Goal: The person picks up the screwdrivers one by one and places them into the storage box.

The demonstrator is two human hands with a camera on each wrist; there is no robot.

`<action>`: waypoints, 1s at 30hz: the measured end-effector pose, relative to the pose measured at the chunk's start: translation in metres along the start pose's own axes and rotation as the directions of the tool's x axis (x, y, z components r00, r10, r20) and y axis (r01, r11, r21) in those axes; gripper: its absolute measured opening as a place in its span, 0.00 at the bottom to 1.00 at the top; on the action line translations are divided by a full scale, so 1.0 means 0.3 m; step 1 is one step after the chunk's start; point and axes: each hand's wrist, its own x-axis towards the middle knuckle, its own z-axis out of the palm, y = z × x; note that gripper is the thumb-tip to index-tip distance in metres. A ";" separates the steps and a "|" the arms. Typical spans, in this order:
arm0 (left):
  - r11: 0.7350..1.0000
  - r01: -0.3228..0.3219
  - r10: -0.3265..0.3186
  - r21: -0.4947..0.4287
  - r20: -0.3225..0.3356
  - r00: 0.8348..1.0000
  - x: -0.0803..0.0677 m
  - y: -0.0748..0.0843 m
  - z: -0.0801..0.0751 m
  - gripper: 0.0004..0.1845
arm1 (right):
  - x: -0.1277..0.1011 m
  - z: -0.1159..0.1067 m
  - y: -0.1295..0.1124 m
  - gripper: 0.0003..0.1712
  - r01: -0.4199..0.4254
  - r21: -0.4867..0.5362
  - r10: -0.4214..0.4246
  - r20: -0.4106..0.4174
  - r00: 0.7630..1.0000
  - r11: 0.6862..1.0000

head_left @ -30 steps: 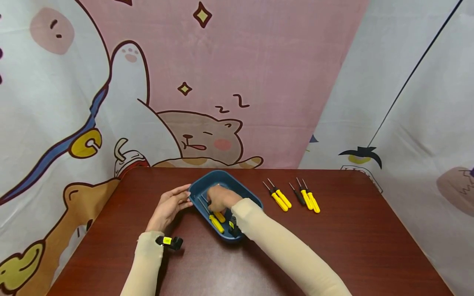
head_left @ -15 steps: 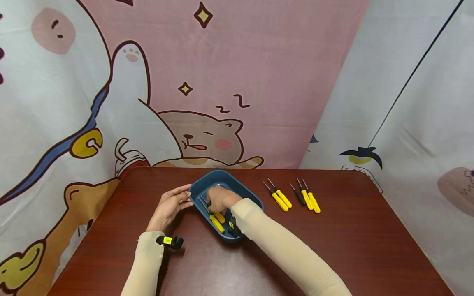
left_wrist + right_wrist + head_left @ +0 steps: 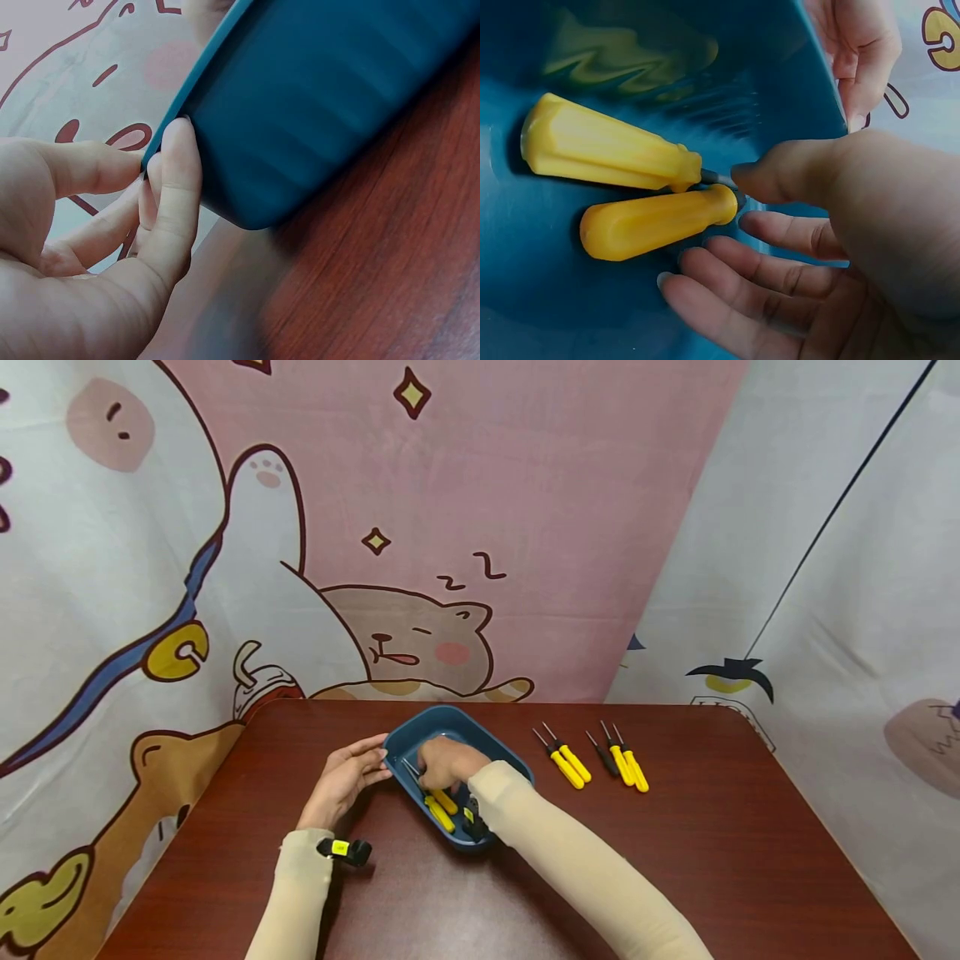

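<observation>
My left hand [image 3: 341,783] pinches the rim of a blue plastic tray [image 3: 322,105] at its left side, thumb on one side and fingers on the other. Inside the tray lie two screwdrivers with yellow handles, one [image 3: 607,146] beside the other [image 3: 656,225], their handles toward the near end. My right hand [image 3: 450,762] reaches down into the tray. In the right wrist view its thumb and index fingertip straddle the dark necks of the screwdrivers, while the other fingers bend loosely beneath. The shafts are mostly hidden behind the thumb and fingers.
Right of the tray, two yellow-handled screwdrivers [image 3: 567,768] lie side by side on the brown table [image 3: 735,843]. Further right lie a small black-handled screwdriver [image 3: 602,758] and two more yellow ones [image 3: 628,767]. A cartoon-printed cloth [image 3: 562,527] hangs behind the table.
In the tray, the left yellow screwdriver has shifted slightly to the right, toward the other one. Both hands stay almost where they were, and the tray has not visibly moved.
</observation>
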 end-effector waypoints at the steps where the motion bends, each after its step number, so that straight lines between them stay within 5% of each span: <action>1: 1.000 0.001 -0.001 -0.001 0.000 1.000 0.000 0.000 0.001 0.24 | 0.000 -0.001 0.000 0.17 0.001 -0.004 -0.001 -0.003 1.000 1.000; 16: 1.000 0.008 -0.008 0.011 0.009 1.000 0.000 0.000 -0.002 0.24 | -0.022 -0.029 0.015 0.32 0.049 -0.122 -0.052 -0.019 0.998 0.991; 30: 1.000 0.008 -0.008 0.024 0.012 1.000 0.007 -0.006 -0.008 0.24 | -0.103 -0.056 0.046 0.42 0.183 -0.199 -0.207 -0.110 0.972 0.963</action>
